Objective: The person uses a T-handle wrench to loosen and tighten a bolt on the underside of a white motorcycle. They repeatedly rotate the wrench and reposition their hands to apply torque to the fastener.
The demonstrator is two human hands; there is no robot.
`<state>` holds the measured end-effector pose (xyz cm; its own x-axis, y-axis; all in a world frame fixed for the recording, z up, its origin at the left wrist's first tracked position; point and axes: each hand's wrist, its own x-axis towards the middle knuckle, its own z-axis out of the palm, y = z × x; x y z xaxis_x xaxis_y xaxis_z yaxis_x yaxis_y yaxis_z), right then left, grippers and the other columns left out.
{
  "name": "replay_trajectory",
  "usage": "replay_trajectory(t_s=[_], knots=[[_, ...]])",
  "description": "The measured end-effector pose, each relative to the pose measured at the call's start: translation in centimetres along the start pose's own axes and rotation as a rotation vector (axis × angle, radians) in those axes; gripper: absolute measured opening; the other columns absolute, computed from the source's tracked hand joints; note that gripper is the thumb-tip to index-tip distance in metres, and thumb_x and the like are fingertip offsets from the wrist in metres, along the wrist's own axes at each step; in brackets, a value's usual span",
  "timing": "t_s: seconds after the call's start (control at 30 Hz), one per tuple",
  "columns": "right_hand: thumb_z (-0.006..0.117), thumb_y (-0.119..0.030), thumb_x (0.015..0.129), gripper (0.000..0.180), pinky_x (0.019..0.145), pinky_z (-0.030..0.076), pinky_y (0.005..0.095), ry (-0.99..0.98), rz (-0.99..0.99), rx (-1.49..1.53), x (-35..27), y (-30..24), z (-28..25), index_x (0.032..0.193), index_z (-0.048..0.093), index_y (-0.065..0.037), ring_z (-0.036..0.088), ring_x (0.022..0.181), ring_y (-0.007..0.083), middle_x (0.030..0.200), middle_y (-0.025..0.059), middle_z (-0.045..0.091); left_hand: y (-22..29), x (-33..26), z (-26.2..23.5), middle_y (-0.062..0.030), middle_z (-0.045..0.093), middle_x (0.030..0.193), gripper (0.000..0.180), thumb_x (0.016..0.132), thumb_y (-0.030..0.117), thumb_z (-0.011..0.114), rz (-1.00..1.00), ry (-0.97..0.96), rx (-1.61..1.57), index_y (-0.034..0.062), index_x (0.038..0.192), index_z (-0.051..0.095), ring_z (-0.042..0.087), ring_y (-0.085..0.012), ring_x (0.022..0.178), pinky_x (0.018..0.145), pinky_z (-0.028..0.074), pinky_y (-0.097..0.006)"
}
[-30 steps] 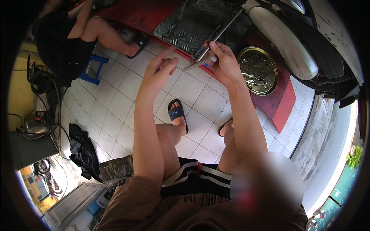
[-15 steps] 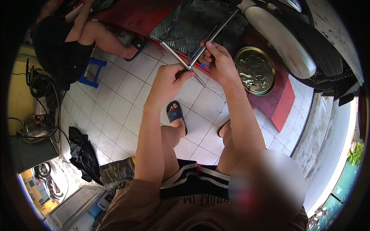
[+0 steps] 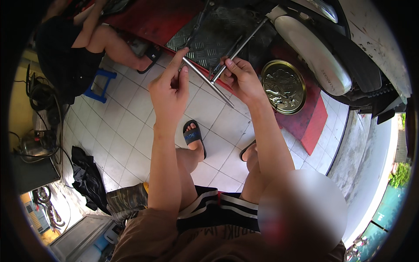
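My right hand is closed round the long shaft of a steel T-handle wrench, just beyond its crossbar. The shaft slants away to the upper right, and its far end meets the motorbike near the silver exhaust cover. My left hand is beside the left end of the crossbar. Its index finger is stretched out and its thumb is raised, with the bar's tip in the gap between them. The other fingers are curled, and whether they touch the bar is hidden.
A round gold metal tray lies on the red lift platform below the motorbike. At the upper left, another person sits by a blue stool. Black cloth lies on the tiled floor, near hoses and a compressor.
My left hand has let go of the crossbar's middle and moved left to its end, with the index finger extended. My right hand stays on the shaft. The whole view has shifted slightly.
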<state>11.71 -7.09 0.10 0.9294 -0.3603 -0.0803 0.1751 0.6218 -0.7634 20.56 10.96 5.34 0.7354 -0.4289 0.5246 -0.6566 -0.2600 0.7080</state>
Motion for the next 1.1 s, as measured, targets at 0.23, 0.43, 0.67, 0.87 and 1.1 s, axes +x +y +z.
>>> replay_trajectory(t_s=[0.23, 0.43, 0.67, 0.87, 1.1], knots=[[0.059, -0.022, 0.098, 0.026, 0.058, 0.034, 0.0263, 0.026, -0.009, -0.007, -0.3, -1.2, 0.0, 0.097, 0.056, 0.004, 0.039, 0.058, 0.0111, 0.065, -0.0007, 0.043, -2.2, -2.2, -1.2, -0.0015, 0.062, 0.061, 0.056, 0.087, 0.012, 0.064, -0.323, -1.484, -0.533, 0.0112, 0.141, 0.051, 0.052, -0.0106, 0.055, 0.06, 0.045, -0.027], [0.057, -0.022, 0.1, 0.025, 0.057, 0.035, 0.0249, 0.057, -0.021, -0.021, -0.4, -1.0, -0.4, 0.097, 0.057, 0.003, 0.041, 0.058, 0.0102, 0.065, -0.0016, 0.043, -2.7, 0.9, -3.6, 0.0053, 0.046, 0.062, 0.058, 0.077, 0.025, 0.074, -0.153, -1.332, -1.063, -0.0055, 0.125, 0.06, 0.037, -0.0038, 0.055, 0.055, 0.028, -0.02], [0.057, -0.021, 0.099, 0.025, 0.058, 0.036, 0.0249, 0.042, -0.024, 0.026, 0.0, -0.9, -0.8, 0.095, 0.058, 0.003, 0.042, 0.06, 0.0109, 0.065, -0.0014, 0.045, -2.5, 0.4, -2.4, 0.0065, 0.041, 0.063, 0.051, 0.088, 0.01, 0.065, -0.438, -0.679, -0.563, 0.0016, 0.136, 0.05, 0.035, -0.004, 0.057, 0.053, 0.028, -0.022], [0.058, -0.021, 0.099, 0.025, 0.058, 0.036, 0.0251, 0.048, -0.05, 0.009, 0.0, -1.1, -0.8, 0.096, 0.058, 0.004, 0.042, 0.061, 0.0114, 0.065, -0.0011, 0.044, -2.8, -1.0, -1.4, -0.0032, 0.056, 0.064, 0.062, 0.087, 0.018, 0.068, -0.367, -0.898, -0.147, 0.0042, 0.143, 0.044, 0.048, -0.0115, 0.056, 0.056, 0.042, -0.027], [0.057, -0.022, 0.099, 0.026, 0.058, 0.034, 0.025, 0.047, -0.055, 0.028, 0.2, -1.0, -0.4, 0.097, 0.057, 0.004, 0.041, 0.061, 0.0108, 0.065, -0.0011, 0.043, -1.1, -1.9, -0.3, -0.0092, 0.063, 0.072, 0.085, 0.087, 0.024, 0.069, -0.41, -1.261, -0.094, 0.0005, 0.152, 0.02, 0.06, -0.0167, 0.064, 0.063, 0.049, -0.03]])
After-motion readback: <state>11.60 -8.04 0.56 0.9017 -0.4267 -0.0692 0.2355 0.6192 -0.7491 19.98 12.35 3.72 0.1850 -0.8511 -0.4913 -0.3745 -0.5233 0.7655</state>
